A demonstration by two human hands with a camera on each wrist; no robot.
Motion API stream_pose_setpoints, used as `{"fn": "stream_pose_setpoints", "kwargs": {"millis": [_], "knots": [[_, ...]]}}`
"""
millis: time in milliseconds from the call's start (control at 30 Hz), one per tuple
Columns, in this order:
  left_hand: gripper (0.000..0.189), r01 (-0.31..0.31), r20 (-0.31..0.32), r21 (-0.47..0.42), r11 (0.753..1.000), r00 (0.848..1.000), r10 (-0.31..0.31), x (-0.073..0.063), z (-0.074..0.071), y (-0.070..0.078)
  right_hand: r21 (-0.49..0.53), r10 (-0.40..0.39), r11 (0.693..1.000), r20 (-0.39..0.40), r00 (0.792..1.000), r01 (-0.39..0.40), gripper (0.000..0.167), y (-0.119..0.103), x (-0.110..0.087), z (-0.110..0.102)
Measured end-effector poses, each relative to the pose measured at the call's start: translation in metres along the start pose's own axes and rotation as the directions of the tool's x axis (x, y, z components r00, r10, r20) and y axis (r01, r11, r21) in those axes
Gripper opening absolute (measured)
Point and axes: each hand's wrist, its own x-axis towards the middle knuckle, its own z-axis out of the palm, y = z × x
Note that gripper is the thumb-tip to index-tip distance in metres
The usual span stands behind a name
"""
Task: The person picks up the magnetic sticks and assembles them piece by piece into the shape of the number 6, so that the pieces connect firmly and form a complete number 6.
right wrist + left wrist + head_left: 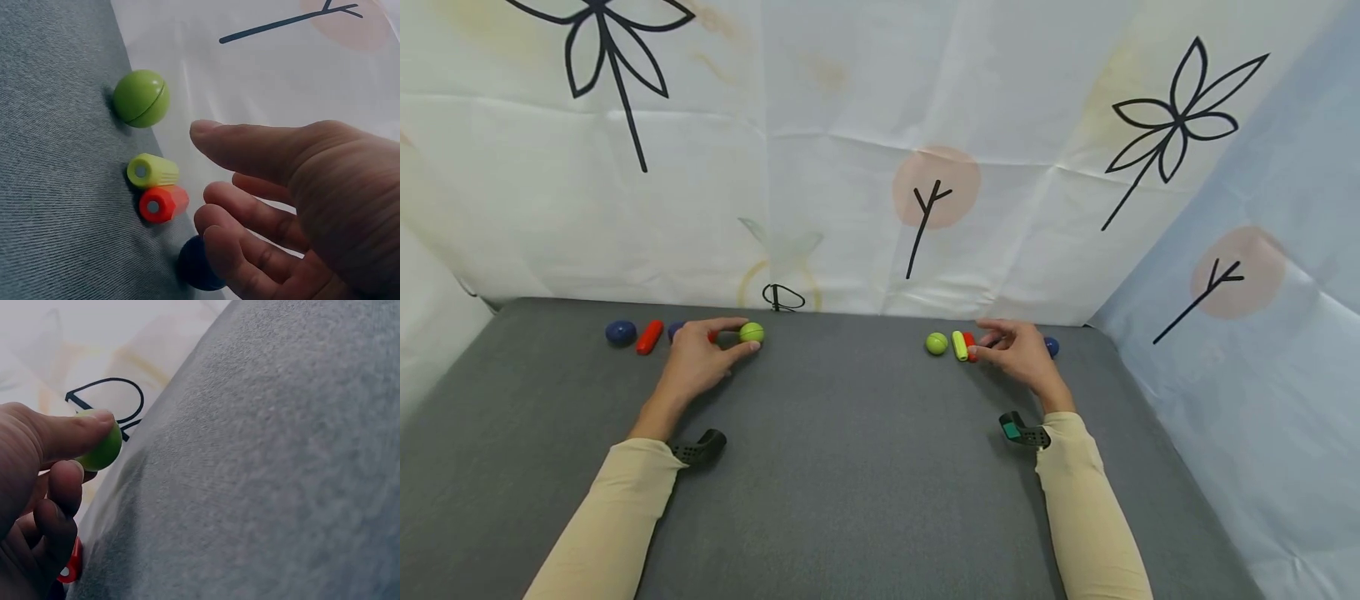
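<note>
My left hand [697, 357] pinches a green ball [751, 332] between thumb and fingertips at the table's back edge. The left wrist view shows the thumb pressed along the ball [103, 450], with a red piece [74, 562] below the curled fingers. Over on the right, my right hand [1021, 357] is spread loosely beside a short red rod [164, 204] and a yellow-green rod [153, 171], which lie side by side. Nothing shows between its thumb and fingers. A second green ball [141, 99] sits just left of the rods, and a dark blue ball [199, 264] is partly hidden behind the fingers.
Farther left lie a dark blue ball [621, 333] and a red rod [650, 337], with another blue piece [675, 330] partly behind my left hand. A printed white cloth [850, 250] rises at the back of the grey table [865, 467]. A bluish cloth [1262, 400] hangs along the right side.
</note>
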Motion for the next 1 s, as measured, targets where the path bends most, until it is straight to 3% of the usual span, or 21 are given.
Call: {"fn": "stream_pose_setpoints", "kwargs": {"millis": [133, 333, 633, 1000], "knots": [[0.048, -0.004, 0.02, -0.041, 0.999, 1.0, 0.004, 0.0, 0.004, 0.0, -0.005, 0.003, 1.0, 0.0, 1.0, -0.003, 0.054, 0.002, -0.001, 0.002], [0.049, 0.002, 0.047, -0.086, 0.996, 0.999, 0.002, 0.001, 0.01, 0.0, -0.022, -0.012, 1.0, -0.07, 0.997, 0.01, 0.058, 0.011, -0.004, 0.013], [0.049, 0.005, 0.053, -0.093, 0.996, 0.999, 0.0, 0.001, 0.01, 0.002, -0.058, -0.032, 0.998, -0.137, 0.99, 0.024, 0.065, 0.019, -0.011, 0.03], [0.047, 0.003, 0.054, -0.071, 0.997, 0.999, 0.001, 0.001, 0.012, 0.002, -0.069, -0.034, 0.997, -0.133, 0.991, 0.025, 0.06, 0.023, -0.01, 0.039]]}}
